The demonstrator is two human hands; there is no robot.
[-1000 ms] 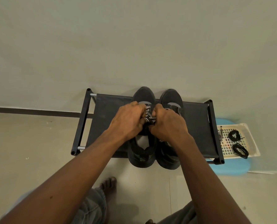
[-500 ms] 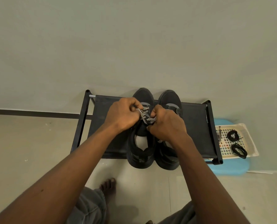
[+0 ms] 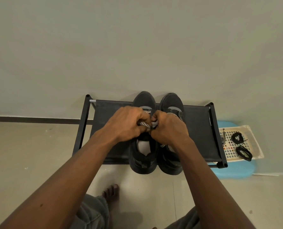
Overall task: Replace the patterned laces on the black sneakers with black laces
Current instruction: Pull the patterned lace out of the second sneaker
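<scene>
Down at the bottom, a bare foot stands on the floor next to grey pants. Both arms reach fwd from there. L hand & R hand meet in the middle, knuckles nearly touching, right over the left-side shoe. Both hands have fingers curled tight & pinch the patterned lace, black & white zigzag. A short bit of it runs btw the two hands, and some shows across the shoe just past them. Which holes it goes thru I can't tell, the hands hide them. Right-side shoe sits just beside the first, w/ another zigzag lace showing by the R hand's knuckles. Both shoes are black, toes point to the wall, heels hang over the front edge of the shoe rack. Rack is black w/ a cloth top. Off to the right, just beside it, a blue stool holds a pale tray. Two black laces lie coiled in the tray, apart from each other, plus what looks like a loose zigzag lace at its left edge. Wall is plain, w/ a dark strip at its foot.
</scene>
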